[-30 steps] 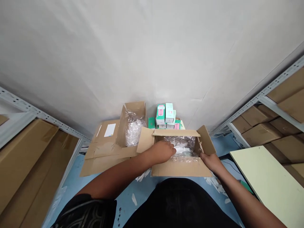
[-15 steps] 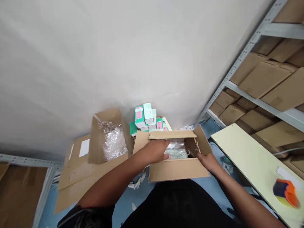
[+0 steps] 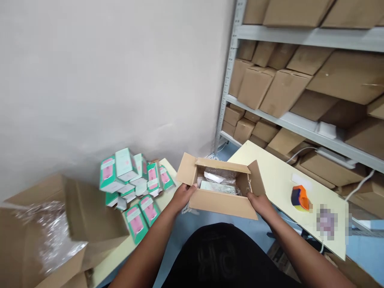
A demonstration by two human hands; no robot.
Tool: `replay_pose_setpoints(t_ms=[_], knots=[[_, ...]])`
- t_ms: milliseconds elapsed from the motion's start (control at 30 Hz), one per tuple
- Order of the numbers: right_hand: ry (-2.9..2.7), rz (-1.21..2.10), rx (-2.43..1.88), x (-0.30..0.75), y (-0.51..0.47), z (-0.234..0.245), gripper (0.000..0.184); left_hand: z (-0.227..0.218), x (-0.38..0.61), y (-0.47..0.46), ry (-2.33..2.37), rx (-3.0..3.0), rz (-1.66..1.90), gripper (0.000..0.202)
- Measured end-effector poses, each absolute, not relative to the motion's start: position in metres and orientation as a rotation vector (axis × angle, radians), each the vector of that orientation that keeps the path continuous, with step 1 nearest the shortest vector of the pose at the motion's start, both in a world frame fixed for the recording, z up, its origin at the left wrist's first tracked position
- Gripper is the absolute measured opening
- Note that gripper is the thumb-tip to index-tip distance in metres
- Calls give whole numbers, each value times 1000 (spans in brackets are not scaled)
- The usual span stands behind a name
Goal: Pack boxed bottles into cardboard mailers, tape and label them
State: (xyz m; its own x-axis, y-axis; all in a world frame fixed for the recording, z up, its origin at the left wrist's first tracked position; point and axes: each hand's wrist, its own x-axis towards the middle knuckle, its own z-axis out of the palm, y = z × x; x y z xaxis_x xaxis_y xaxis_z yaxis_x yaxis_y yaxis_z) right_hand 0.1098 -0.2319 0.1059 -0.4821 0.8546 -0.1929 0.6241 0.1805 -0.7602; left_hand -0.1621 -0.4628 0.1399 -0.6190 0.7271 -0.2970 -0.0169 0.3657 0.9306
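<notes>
Between my two hands is an open cardboard box (image 3: 223,205), its flaps folded outward. My left hand (image 3: 183,197) grips its near left corner, thumb over the edge. At the near right corner my right hand (image 3: 258,203) is closed on the cardboard. Inside lie a pale green carton (image 3: 218,187) under clear plastic, a white piece (image 3: 213,177) and more clear wrap. The box is held in the air above the blue floor, in front of my body.
Green, white and pink cartons (image 3: 135,219) are piled on a pale table at left, beside a large open box (image 3: 99,224) with clear plastic wrap (image 3: 55,232). At right, another pale table (image 3: 261,168) bears an orange tape dispenser (image 3: 301,199). Metal shelves (image 3: 288,34) hold several cardboard boxes.
My view has turned right, showing more of the shelves and right table. My left hand has moved from over the box's opening to its near left corner. My right hand keeps its grip.
</notes>
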Motion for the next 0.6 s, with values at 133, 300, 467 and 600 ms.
replay_pose_setpoints(t_ms=[133,300,467,600], knots=[[-2069,1192,-1481,153,-181,95,34,131,-141,-372,2043,725,1127,46],[-1945,1168,-1685,213,-122,75,31,101,-110,-272,2129,874,867,30],[-1629,1219,-1689,255,-80,52,44,82,-86,-188,1997,997,819,27],[-1484,1187,-1619,266,-62,32,53,68,-84,-129,1914,1069,797,29]])
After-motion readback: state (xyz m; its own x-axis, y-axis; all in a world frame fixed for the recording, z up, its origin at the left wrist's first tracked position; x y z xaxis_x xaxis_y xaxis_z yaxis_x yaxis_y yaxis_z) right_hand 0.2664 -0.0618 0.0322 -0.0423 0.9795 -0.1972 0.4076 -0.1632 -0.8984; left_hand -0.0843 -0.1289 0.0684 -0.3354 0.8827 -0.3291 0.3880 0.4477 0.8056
